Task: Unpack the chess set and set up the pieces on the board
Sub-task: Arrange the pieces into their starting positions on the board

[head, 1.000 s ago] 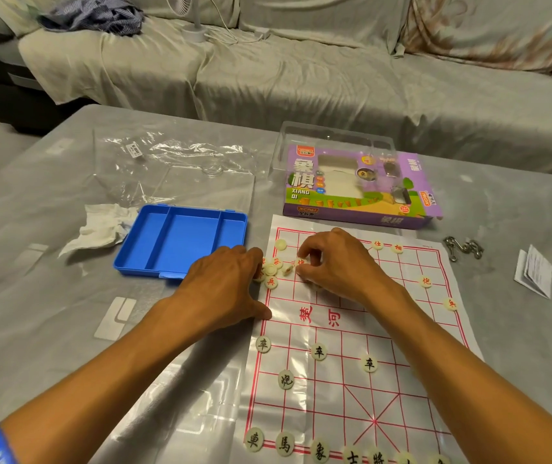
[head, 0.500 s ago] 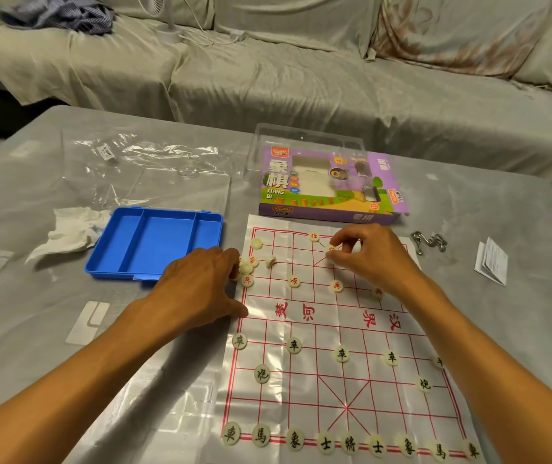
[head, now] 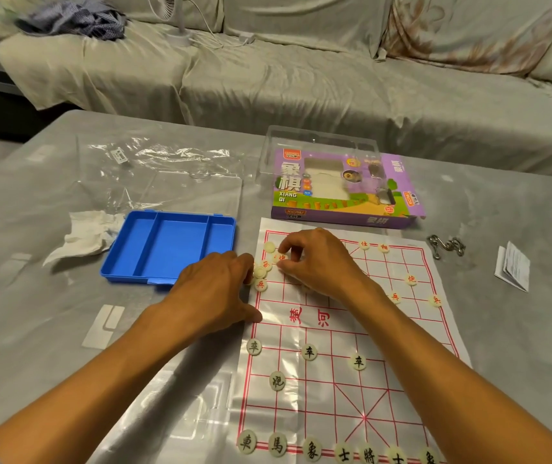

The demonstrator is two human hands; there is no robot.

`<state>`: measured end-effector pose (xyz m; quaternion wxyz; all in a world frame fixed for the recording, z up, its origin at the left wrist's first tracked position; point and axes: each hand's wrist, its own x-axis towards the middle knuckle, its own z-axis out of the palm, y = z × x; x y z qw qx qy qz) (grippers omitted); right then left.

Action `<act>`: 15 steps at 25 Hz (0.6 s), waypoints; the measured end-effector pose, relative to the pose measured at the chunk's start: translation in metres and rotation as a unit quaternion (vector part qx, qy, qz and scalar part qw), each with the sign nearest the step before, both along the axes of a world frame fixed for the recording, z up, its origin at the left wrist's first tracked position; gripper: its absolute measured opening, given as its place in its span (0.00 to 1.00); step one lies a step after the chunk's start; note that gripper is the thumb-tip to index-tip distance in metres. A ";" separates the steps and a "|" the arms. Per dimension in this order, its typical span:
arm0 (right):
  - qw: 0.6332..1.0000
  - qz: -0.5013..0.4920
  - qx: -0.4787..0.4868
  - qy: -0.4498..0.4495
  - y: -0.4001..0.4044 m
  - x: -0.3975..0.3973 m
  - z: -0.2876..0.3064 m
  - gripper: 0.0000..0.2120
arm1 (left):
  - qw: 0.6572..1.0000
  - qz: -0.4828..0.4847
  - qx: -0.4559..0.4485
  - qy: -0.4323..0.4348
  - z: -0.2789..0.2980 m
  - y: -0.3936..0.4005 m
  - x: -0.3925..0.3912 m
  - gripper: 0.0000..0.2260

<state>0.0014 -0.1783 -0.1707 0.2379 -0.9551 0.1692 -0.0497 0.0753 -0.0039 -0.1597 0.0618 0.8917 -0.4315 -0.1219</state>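
The white chess board sheet [head: 335, 390] with its red grid lies on the table in front of me. Black-lettered pieces [head: 309, 352] stand in rows on the near half. Red-lettered pieces [head: 411, 279] sit spread over the far right half. A small loose heap of red pieces [head: 261, 272] lies at the far left corner. My left hand [head: 214, 293] rests palm down at the board's left edge, fingertips touching that heap. My right hand [head: 321, 262] is over the far left corner, thumb and forefinger pinching a red piece [head: 281, 258].
A blue compartment tray [head: 167, 246] stands left of the board, with a crumpled tissue [head: 82, 234] and clear plastic wrapping beyond it. The purple game box [head: 341, 195] lies behind the board. Metal rings [head: 446, 247] and a folded leaflet [head: 513, 266] lie at the right. A covered sofa runs behind.
My right hand has come back from the far middle of the board to the loose heap at the far left corner. My left hand has stayed at the board's left edge.
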 end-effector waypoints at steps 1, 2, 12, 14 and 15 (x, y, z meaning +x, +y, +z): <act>1.000 -0.006 -0.004 -0.001 -0.002 -0.002 0.000 0.13 | 1.000 -0.001 -0.001 0.002 0.000 0.000 0.000 0.24; 1.000 -0.011 -0.004 0.001 -0.006 -0.004 0.001 0.13 | 1.000 -0.003 -0.003 0.003 0.000 0.001 0.000 0.24; 0.999 0.001 -0.037 0.019 -0.002 -0.007 -0.006 0.14 | 1.000 0.001 0.003 0.008 0.004 0.000 -0.003 0.23; 0.999 -0.014 -0.039 0.003 -0.003 -0.002 -0.005 0.14 | 1.000 0.001 0.005 0.010 0.005 0.000 -0.002 0.23; 0.999 -0.019 -0.039 0.003 -0.004 0.001 -0.004 0.15 | 1.000 0.000 0.007 0.009 0.006 0.000 -0.002 0.23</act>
